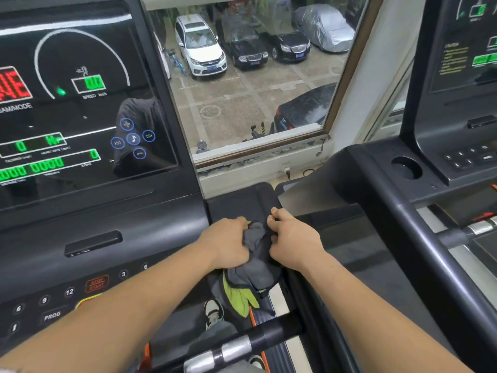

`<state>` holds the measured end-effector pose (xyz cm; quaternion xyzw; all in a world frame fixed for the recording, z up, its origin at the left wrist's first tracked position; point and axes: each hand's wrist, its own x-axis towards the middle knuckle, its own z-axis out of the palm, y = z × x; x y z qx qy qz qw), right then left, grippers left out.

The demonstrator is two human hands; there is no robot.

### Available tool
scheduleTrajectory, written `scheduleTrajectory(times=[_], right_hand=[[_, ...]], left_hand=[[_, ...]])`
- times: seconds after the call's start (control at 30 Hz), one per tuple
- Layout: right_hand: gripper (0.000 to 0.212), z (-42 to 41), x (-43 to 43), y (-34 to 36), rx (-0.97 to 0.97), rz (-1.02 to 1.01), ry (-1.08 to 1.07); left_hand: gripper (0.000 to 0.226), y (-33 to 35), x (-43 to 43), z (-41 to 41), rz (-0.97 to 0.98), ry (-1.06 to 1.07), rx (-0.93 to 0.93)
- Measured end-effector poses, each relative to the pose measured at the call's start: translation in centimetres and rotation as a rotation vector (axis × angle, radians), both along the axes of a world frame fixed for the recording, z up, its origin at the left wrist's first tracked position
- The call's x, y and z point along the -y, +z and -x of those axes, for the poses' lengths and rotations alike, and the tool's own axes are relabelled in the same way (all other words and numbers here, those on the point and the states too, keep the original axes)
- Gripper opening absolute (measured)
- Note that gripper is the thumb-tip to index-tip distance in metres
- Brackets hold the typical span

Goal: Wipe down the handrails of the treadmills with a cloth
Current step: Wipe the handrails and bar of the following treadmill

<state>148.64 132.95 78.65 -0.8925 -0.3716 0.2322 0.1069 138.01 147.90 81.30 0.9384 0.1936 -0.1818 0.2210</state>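
A grey cloth with a yellow-green underside is bunched over the black right side handrail of the treadmill in front of me. My left hand grips the cloth's left side. My right hand pinches its right edge, fingers closed on the fabric. Both hands press together at the middle of the view, and the cloth's lower end hangs down past the rail. A front crossbar handrail with silver sensor pads runs below my forearms.
The lit console with its button panel fills the left. A second treadmill's console and black handrail stand close on the right. A window over parked cars lies ahead. A shoe shows below.
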Motion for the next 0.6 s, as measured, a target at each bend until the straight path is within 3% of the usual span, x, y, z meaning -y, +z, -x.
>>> scheduleTrajectory(times=[0.07,0.27,0.37,0.47,0.6], right_hand=[[0.061,-0.1,0.0,-0.1,0.019,-0.007,0.012],[0.065,0.0,0.3,-0.6,0.013,-0.046,0.026],[0.067,-0.1,0.4,-0.2,-0.006,-0.06,0.005],[0.071,-0.4,0.7,0.0,-0.058,-0.059,-0.004],[0.067,-0.9,0.5,0.0,-0.062,-0.06,-0.013]], left_hand=[[0.021,-0.4,0.9,0.6,-0.06,0.028,0.032],[0.047,-1.1,4.9,0.2,-0.491,-0.158,-0.038],[0.04,-1.8,5.6,0.8,-0.408,-0.196,0.033],[0.022,-2.0,4.4,1.1,-0.19,-0.104,0.113],[0.02,-0.5,3.1,-0.9,-0.02,-0.036,0.0]])
